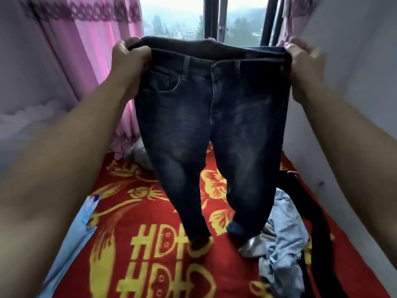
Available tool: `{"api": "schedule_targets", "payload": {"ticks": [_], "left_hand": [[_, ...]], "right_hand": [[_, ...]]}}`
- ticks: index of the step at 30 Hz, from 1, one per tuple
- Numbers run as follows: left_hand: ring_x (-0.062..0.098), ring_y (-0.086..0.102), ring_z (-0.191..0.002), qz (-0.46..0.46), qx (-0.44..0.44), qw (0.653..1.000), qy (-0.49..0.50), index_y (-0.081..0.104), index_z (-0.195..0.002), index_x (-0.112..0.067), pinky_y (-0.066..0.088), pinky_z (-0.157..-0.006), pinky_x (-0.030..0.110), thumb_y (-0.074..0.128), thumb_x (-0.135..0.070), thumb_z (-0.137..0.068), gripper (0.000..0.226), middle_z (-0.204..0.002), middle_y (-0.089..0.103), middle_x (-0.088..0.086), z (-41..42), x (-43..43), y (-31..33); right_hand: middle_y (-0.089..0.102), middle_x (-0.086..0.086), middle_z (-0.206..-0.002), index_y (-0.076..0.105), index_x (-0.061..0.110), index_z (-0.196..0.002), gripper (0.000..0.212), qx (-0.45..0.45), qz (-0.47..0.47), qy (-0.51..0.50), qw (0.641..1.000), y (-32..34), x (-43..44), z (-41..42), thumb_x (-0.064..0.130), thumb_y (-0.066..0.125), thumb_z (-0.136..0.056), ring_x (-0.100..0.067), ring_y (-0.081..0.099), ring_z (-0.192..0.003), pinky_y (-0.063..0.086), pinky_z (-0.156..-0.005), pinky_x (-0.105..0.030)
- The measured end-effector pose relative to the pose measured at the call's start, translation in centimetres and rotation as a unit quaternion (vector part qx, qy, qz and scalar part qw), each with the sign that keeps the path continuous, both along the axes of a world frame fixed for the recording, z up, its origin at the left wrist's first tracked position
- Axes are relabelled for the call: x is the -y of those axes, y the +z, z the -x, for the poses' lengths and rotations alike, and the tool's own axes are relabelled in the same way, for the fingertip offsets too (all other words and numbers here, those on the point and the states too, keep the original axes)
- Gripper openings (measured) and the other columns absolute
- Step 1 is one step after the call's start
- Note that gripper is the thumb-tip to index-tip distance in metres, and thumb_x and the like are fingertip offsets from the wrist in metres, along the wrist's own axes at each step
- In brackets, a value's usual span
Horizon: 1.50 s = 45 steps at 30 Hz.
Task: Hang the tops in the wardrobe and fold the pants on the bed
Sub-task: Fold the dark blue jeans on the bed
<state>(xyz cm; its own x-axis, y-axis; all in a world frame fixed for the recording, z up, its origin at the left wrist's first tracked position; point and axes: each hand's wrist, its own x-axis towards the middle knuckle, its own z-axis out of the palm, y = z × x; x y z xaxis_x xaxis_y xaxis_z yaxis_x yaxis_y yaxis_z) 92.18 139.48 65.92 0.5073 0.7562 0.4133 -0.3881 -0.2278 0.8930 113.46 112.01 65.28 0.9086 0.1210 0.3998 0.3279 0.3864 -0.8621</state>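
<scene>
Both hands grip jeans [212, 117] waistband; red blanket [154, 211]; pink curtain [103, 61].

Dull grey daylight enters through the window [206, 20] ahead, leaving the room dim and the jeans [212, 117] backlit. The picture is soft throughout. Forearms stretch and blur toward both side edges.

Dark faded denim jeans [212, 117]; plush red-and-gold bed cover [154, 211]; sheer pink curtain [96, 50].

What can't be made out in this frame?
Head view:
- Wardrobe: outside the frame.
- Left hand and right hand: fingertips hidden by blur and the waistband of the jeans.
- Bed cover centre: behind the hanging jeans.
- Pale blue garment and black garment: crumpled, cut by the bottom edge, type unclear.
</scene>
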Motion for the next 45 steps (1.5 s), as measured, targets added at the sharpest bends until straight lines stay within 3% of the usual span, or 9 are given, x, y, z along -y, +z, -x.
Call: {"api": "schedule_targets", "payload": {"ticks": [2, 5, 13, 22, 28, 31, 37, 41, 45], "left_hand": [[0.014, 0.064, -0.098, -0.176, -0.090, 0.977, 0.085, 0.051, -0.114, -0.014, 0.055, -0.082, 0.023, 0.071, -0.012, -0.072, 0.046, -0.111, 0.064, 0.005, 0.0, 0.1, 1.8], [0.015, 0.060, -0.095, -0.333, -0.159, 0.893, 0.258, 0.064, -0.111, -0.013, 0.041, -0.076, 0.016, 0.066, -0.019, -0.077, 0.034, -0.109, 0.068, 0.008, -0.2, 0.2, 2.6], [0.030, 0.055, -0.103, -0.363, -0.201, 0.842, 0.344, 0.070, -0.115, -0.017, 0.046, -0.091, 0.033, 0.059, -0.024, -0.092, 0.026, -0.134, 0.043, 0.010, -0.1, 1.0, 2.2], [0.028, 0.055, -0.103, -0.323, -0.194, 0.865, 0.332, 0.053, -0.118, -0.010, 0.040, -0.082, 0.031, 0.044, -0.024, -0.093, 0.030, -0.129, 0.050, 0.018, -3.8, -1.1, 4.4], [0.018, 0.043, -0.086, -0.223, -0.188, 0.944, 0.154, 0.042, -0.099, -0.021, 0.038, -0.067, 0.028, 0.044, -0.019, -0.094, 0.005, -0.105, 0.053, 0.009, -8.8, -6.2, -0.2], [0.012, 0.044, -0.082, -0.182, -0.130, 0.968, 0.114, 0.041, -0.093, -0.025, 0.041, -0.067, 0.026, 0.046, -0.015, -0.094, 0.011, -0.091, 0.049, -0.004, -11.0, -7.2, -1.3], [0.012, 0.046, -0.094, -0.194, -0.011, 0.971, 0.136, 0.037, -0.101, -0.024, 0.044, -0.080, 0.017, 0.036, -0.008, -0.087, 0.022, -0.107, 0.048, 0.006, -12.3, -7.3, 0.6], [0.015, 0.053, -0.096, -0.170, 0.062, 0.968, 0.171, 0.039, -0.096, -0.028, 0.045, -0.090, 0.020, 0.037, -0.005, -0.085, 0.026, -0.103, 0.054, 0.004, -11.8, -6.5, 1.9], [0.006, 0.045, -0.095, -0.211, 0.072, 0.937, 0.268, 0.035, -0.087, -0.024, 0.033, -0.082, 0.002, 0.040, -0.007, -0.079, 0.019, -0.105, 0.042, 0.002, -10.5, -4.8, -1.9]], "right_hand": [[0.062, 0.001, -0.091, 0.060, 0.016, -0.108, 0.029, 0.031, -0.010, 0.043, 0.999, 2.3, 0.9, 0.0, 0.011, 0.068, -0.080, -0.008, 0.062, -0.077, 0.054, -0.069, -0.024], [0.064, -0.005, -0.106, 0.051, 0.012, -0.119, 0.051, 0.117, 0.105, 0.030, 0.987, 2.7, 2.0, -0.5, 0.014, 0.077, -0.075, -0.013, 0.066, -0.090, 0.056, -0.081, -0.025], [0.074, -0.009, -0.105, 0.071, 0.017, -0.111, 0.056, 0.259, 0.359, -0.246, 0.862, 1.5, 3.8, -2.2, 0.066, 0.056, -0.087, -0.030, 0.067, -0.100, 0.050, -0.082, -0.039], [0.063, 0.003, -0.069, 0.053, 0.015, -0.105, 0.026, 0.220, 0.231, -0.131, 0.939, 4.3, 0.8, -3.5, 0.040, 0.054, -0.098, -0.013, 0.068, -0.054, 0.060, -0.052, -0.035], [0.061, -0.009, -0.117, 0.049, 0.015, -0.118, 0.028, 0.083, 0.272, -0.018, 0.958, 1.0, -4.5, -8.1, 0.038, 0.048, -0.102, -0.029, 0.065, -0.106, 0.061, -0.080, -0.049], [0.058, 0.000, -0.121, 0.043, 0.026, -0.119, 0.013, -0.015, 0.167, 0.065, 0.984, 0.5, -6.9, -8.8, 0.029, 0.042, -0.106, -0.023, 0.060, -0.115, 0.061, -0.074, -0.039], [0.061, -0.010, -0.138, 0.042, 0.011, -0.147, 0.046, -0.065, -0.037, 0.190, 0.979, 3.5, -8.0, -8.8, 0.016, 0.035, -0.101, -0.027, 0.059, -0.124, 0.047, -0.093, -0.042], [0.063, -0.012, -0.114, 0.050, 0.014, -0.108, 0.021, -0.052, -0.128, 0.193, 0.971, 4.6, -7.2, -7.4, 0.013, 0.040, -0.090, -0.027, 0.060, -0.115, 0.044, -0.106, -0.044], [0.057, -0.006, -0.087, 0.049, 0.018, -0.085, 0.016, -0.072, -0.139, 0.128, 0.979, 0.7, -6.5, -5.9, 0.027, 0.043, -0.097, -0.022, 0.062, -0.086, 0.056, -0.078, -0.037]]}}
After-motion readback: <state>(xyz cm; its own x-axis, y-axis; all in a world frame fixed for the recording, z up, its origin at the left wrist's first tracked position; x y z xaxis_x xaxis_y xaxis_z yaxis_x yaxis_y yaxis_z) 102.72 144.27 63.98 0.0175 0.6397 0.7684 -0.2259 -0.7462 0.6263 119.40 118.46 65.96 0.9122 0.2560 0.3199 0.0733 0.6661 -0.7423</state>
